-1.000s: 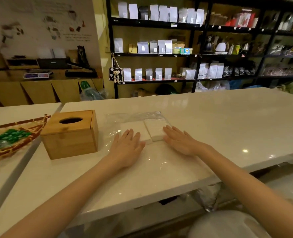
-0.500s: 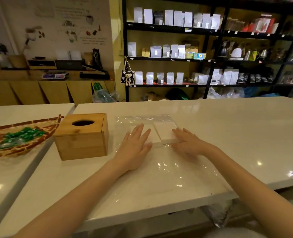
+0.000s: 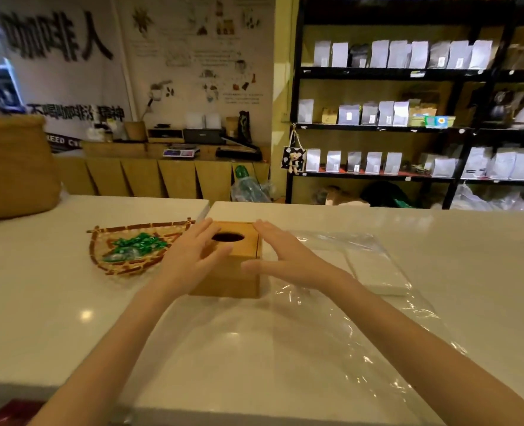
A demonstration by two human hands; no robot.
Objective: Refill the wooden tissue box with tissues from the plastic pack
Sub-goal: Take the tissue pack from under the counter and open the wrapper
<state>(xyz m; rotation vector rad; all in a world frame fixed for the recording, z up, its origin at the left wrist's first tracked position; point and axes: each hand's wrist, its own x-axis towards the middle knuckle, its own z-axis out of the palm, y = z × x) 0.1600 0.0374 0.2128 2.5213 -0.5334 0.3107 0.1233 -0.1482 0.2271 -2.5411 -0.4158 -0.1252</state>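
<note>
The wooden tissue box [image 3: 234,276] stands on the white counter with its oval slot facing up. My left hand [image 3: 190,258] hovers over the box's left side, fingers spread, empty. My right hand [image 3: 285,256] hovers at the box's right side, also spread and empty. To the right lies the clear plastic pack [image 3: 340,309], flat on the counter, with a white stack of tissues [image 3: 377,272] inside its far end. Whether the hands touch the box I cannot tell.
A woven basket [image 3: 101,259] with green wrapped sweets sits left of the box, across a seam between two counter [image 3: 70,318] slabs. A brown cushion-like object [image 3: 12,167] stands at far left. Black shelves of pouches [image 3: 408,118] fill the background.
Both hands have left the plastic pack and moved left to either side of the wooden box. The view has swung left and up.
</note>
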